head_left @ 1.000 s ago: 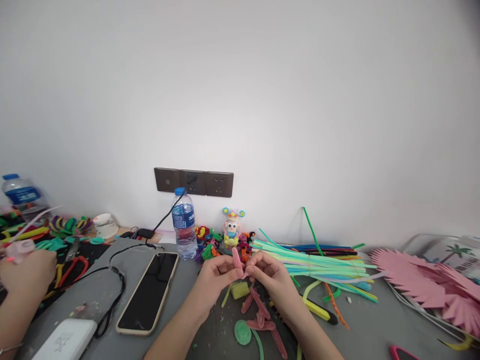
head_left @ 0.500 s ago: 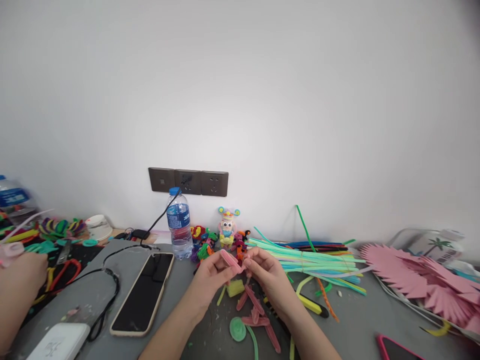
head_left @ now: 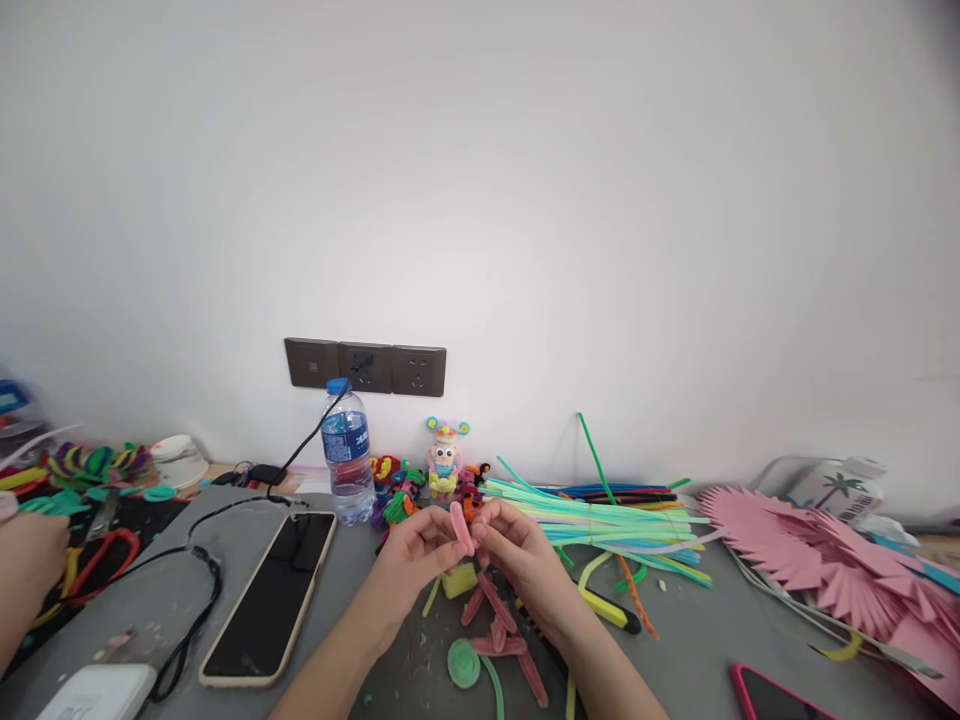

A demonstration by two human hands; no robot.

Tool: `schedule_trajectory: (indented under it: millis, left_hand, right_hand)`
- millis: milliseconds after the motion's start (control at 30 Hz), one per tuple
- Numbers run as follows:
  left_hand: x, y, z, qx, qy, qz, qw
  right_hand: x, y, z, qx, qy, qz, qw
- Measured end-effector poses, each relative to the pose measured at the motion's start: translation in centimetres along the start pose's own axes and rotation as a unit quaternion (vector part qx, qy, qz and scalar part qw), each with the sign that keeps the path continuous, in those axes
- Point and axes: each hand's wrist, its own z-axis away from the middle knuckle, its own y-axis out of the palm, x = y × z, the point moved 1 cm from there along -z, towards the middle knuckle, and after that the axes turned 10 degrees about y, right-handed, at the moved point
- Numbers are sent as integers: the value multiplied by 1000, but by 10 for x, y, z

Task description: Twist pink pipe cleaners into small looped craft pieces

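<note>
A bent pink pipe-cleaner piece point(head_left: 462, 528) stands up between my two hands. My left hand point(head_left: 416, 560) has its thumb and fingers closed on the piece. On the other side, my right hand point(head_left: 514, 555) pinches at the lower end of the same piece. Below the hands lie several pink folded pieces point(head_left: 499, 645), a green coil point(head_left: 463, 663) with a loose tail, and a yellow block point(head_left: 459, 580). A small figure point(head_left: 444, 462) with blue and yellow ears stands behind them.
A phone point(head_left: 271, 600), a water bottle point(head_left: 348, 455) and black cables lie left. Bundled pipe cleaners point(head_left: 607, 525), yellow-handled tool point(head_left: 611, 607) and pink folded paper point(head_left: 817, 560) are right. Another person's hand point(head_left: 30, 570) is far left.
The pink piece has turned more upright between my fingers. The whole view has shifted, so most objects sit slightly further left.
</note>
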Motion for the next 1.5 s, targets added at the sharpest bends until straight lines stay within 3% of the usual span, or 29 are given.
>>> schedule_trajectory:
  millis: [200,333,600,900,1133,1367,1500]
  left_hand:
    - [0,1,-2,-18,-7,-1,1000]
    - [2,-2,-4,-40,3,-22,999]
    - [5,-3,-5,-30,9,-48,998]
    - [9,-3,-4,-10,-10,-73,997]
    - [10,-2,-6,-11,1,-91,996]
    - [10,1,-4,-14,25,-125,992]
    - [9,0,-4,-29,7,-103,994]
  right_hand:
    - [2,2,0,-6,-5,21,1000]
    - [1,9,1,30,-10,21,999]
    - [-1,10,1,34,-9,30,999]
    - [-1,6,0,-12,-1,70,997]
    - [0,8,0,25,-15,24,999]
    - [0,8,1,15,-11,44,999]
    - [2,7,1,20,-4,36,999]
